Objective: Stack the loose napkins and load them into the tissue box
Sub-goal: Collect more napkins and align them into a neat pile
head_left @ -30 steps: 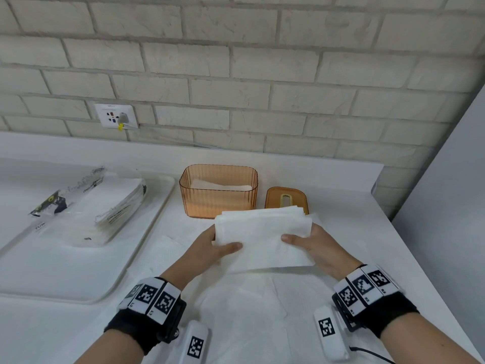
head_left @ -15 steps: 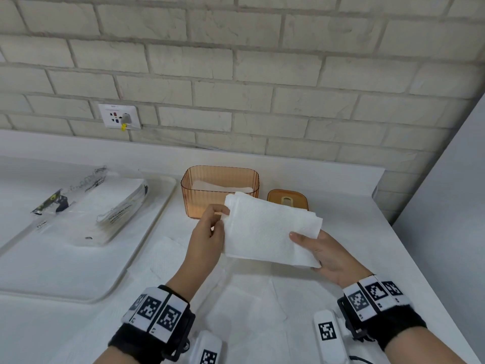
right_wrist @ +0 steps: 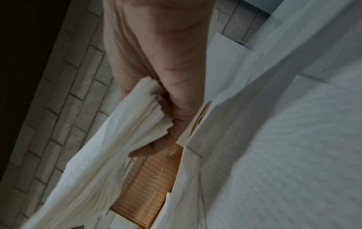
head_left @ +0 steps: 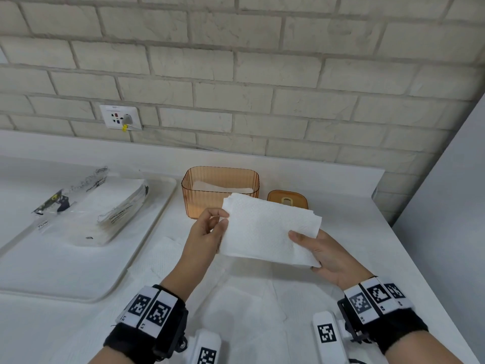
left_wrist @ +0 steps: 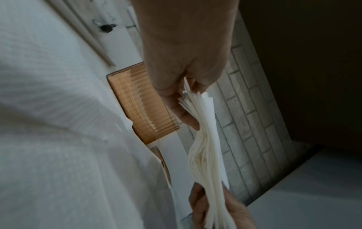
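A stack of white napkins (head_left: 267,229) hangs in the air just in front of the amber ribbed tissue box (head_left: 199,198), which stands open with some white paper inside. My left hand (head_left: 210,232) pinches the stack's left edge; in the left wrist view the napkin stack (left_wrist: 205,147) fans out from that grip. My right hand (head_left: 322,250) holds the right end with the thumb on top, and the right wrist view shows its fingers under the napkin stack (right_wrist: 109,147). The box's amber lid (head_left: 287,202) lies flat to the right of the box.
More loose napkins (head_left: 236,298) are spread on the white counter below my hands. A white tray (head_left: 65,271) at the left holds a plastic pack of napkins (head_left: 99,206). A brick wall with a socket (head_left: 120,118) stands behind; a grey panel (head_left: 451,206) closes the right side.
Both hands lifted the napkin stack off the counter and carried it up and towards the box. My left hand shifted from lying over the stack to pinching its left edge.
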